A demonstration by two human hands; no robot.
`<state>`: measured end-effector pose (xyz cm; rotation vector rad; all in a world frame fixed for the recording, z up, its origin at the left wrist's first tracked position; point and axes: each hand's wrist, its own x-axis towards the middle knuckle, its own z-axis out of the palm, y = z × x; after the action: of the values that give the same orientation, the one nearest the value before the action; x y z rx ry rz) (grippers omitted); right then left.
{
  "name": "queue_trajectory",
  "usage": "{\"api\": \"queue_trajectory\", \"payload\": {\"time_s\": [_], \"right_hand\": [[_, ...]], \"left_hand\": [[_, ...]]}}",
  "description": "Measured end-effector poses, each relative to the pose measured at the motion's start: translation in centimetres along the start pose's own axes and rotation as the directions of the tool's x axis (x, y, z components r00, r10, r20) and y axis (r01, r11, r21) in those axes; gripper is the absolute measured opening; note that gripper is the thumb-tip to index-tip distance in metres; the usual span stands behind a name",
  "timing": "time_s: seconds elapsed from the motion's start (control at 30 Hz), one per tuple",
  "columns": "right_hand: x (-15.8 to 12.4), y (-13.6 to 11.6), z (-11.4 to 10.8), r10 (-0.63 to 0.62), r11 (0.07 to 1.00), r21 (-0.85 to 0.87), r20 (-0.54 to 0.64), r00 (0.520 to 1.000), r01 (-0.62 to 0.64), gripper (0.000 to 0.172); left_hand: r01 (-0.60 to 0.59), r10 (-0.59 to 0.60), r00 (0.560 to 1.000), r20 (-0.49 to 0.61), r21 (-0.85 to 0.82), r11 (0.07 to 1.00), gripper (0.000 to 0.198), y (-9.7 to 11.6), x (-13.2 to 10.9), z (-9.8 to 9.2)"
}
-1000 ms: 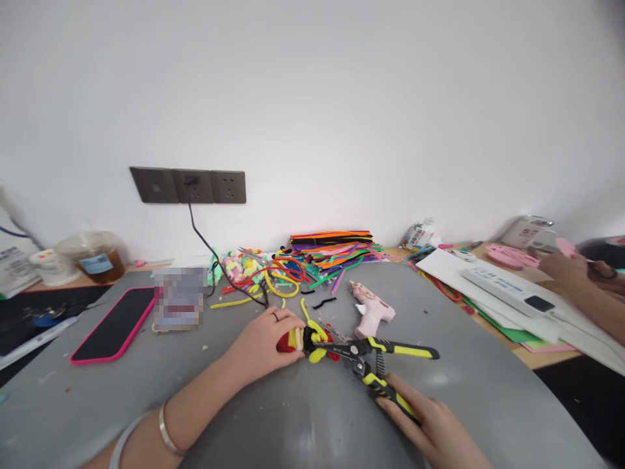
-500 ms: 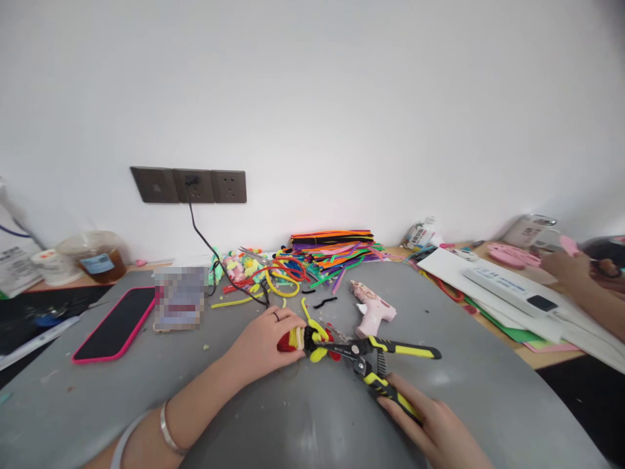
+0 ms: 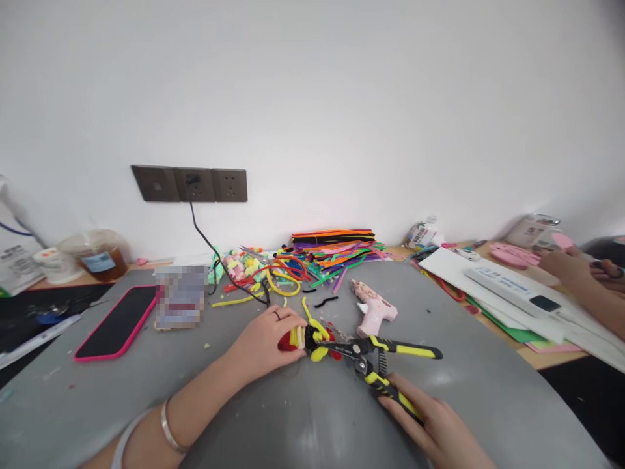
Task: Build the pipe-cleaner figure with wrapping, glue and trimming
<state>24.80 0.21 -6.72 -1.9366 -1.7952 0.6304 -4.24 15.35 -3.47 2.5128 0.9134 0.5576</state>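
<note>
A small pipe-cleaner figure [image 3: 297, 339] in red, yellow, cream and black lies on the grey mat, its left end held between the fingers of my left hand [image 3: 270, 335]. Yellow and red loops spread from its right end. My right hand [image 3: 424, 417] grips the lower handle of black-and-yellow pliers [image 3: 361, 355]. Their handles are spread, and the jaws reach the yellow loops beside the black part. Whether the jaws are closed on a strand is too small to tell.
Behind are a pink glue gun [image 3: 374, 309], coloured pipe cleaners [image 3: 336, 251] and a black cord [image 3: 205, 238]. A phone [image 3: 117, 322] lies left, white sheets [image 3: 449, 267] right. Another person's hand [image 3: 566, 264] holds something pink at far right.
My hands, the figure and the pliers show almost no movement. The other person's hand at the far right has shifted slightly.
</note>
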Motion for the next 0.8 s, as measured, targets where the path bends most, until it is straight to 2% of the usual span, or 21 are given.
{"api": "queue_trajectory", "payload": {"time_s": [0.23, 0.43, 0.8], "right_hand": [[-0.16, 0.68, 0.21, 0.013, 1.000, 0.004, 0.017, 1.000, -0.013, 0.043], [-0.04, 0.94, 0.37, 0.035, 0.999, -0.006, 0.085, 0.996, -0.034, 0.047], [-0.13, 0.11, 0.20, 0.039, 0.999, -0.015, 0.018, 0.999, -0.039, 0.046]], "left_hand": [[0.007, -0.007, 1.000, 0.012, 0.002, 1.000, 0.038, 0.24, 0.04, -0.24], [0.013, -0.013, 1.000, 0.012, 0.004, 1.000, 0.039, 0.15, 0.05, -0.17], [-0.011, 0.011, 1.000, -0.004, 0.005, 1.000, 0.039, -0.10, -0.04, 0.07]]}}
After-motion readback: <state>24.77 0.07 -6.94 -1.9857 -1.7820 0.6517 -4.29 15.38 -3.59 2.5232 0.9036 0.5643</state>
